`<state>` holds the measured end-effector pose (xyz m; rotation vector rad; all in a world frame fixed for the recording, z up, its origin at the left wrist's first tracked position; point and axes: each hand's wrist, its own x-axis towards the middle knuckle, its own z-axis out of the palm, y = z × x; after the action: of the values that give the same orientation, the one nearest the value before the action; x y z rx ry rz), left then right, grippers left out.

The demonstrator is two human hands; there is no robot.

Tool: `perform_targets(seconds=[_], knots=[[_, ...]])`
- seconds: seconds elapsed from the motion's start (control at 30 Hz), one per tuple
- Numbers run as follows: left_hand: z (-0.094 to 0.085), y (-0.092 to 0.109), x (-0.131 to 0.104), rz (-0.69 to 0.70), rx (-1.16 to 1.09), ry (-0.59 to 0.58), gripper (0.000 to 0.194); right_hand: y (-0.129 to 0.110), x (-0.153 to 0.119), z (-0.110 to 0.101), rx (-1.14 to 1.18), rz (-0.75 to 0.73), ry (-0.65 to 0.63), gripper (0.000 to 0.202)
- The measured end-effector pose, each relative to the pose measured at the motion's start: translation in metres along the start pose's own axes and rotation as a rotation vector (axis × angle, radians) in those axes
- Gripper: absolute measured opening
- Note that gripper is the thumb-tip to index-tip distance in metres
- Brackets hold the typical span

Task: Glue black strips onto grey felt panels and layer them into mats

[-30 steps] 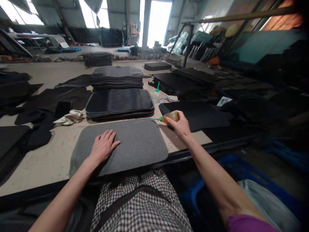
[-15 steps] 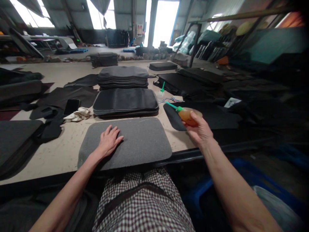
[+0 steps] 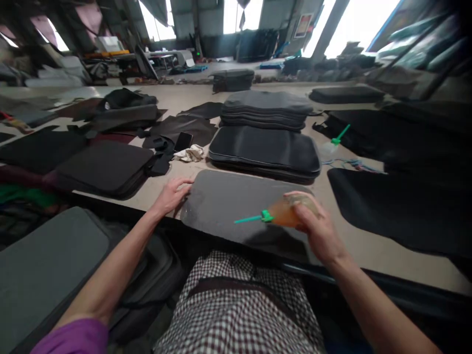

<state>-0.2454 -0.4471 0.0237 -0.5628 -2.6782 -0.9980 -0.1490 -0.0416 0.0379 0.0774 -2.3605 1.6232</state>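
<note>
A flat grey panel (image 3: 228, 196) with rounded corners lies at the table's front edge. My left hand (image 3: 172, 195) rests at its left edge, fingers apart and holding nothing. Over the panel's right half, my right hand (image 3: 317, 221) grips a squeeze bottle (image 3: 282, 215) of amber liquid. The bottle is tilted on its side, its long green nozzle pointing left above the panel surface. Just behind the panel sits a stack of black padded panels (image 3: 265, 150).
A second, taller stack (image 3: 265, 108) stands farther back. To the right are another green-nozzled bottle (image 3: 330, 147) and a black sheet (image 3: 391, 211). A phone (image 3: 183, 141), a crumpled cloth (image 3: 190, 153) and dark panels (image 3: 106, 164) lie to the left. More grey panels (image 3: 51, 265) are stacked below the table edge.
The view has swung left. My right hand has brought the bottle from beside the panel to over it. My left hand has slid from the panel's top to its left edge.
</note>
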Motion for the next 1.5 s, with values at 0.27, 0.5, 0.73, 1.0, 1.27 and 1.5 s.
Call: perform_targets(seconds=[0.27, 0.5, 0.73, 1.0, 1.27, 1.5], knots=[[0.001, -0.001, -0.025, 0.122, 0.121, -0.213, 0.026, -0.029, 0.011, 0.087, -0.001, -0.034, -0.372, 0.056], [0.009, -0.002, -0.024, 0.212, 0.284, -0.317, 0.024, -0.039, 0.007, 0.122, -0.067, -0.112, -0.292, 0.056], [0.014, -0.002, -0.023, 0.229, 0.359, -0.350, 0.025, -0.047, 0.006, 0.144, -0.156, -0.287, -0.288, 0.047], [0.020, 0.002, -0.024, 0.214, 0.415, -0.304, 0.024, -0.058, 0.005, 0.134, -0.271, -0.413, -0.324, 0.042], [0.023, 0.001, -0.022, 0.187, 0.427, -0.272, 0.026, -0.061, 0.001, 0.080, -0.373, -0.380, -0.341, 0.039], [0.025, -0.008, -0.021, 0.172, 0.430, -0.298, 0.026, -0.049, -0.012, 0.016, -0.447, -0.253, -0.323, 0.043]])
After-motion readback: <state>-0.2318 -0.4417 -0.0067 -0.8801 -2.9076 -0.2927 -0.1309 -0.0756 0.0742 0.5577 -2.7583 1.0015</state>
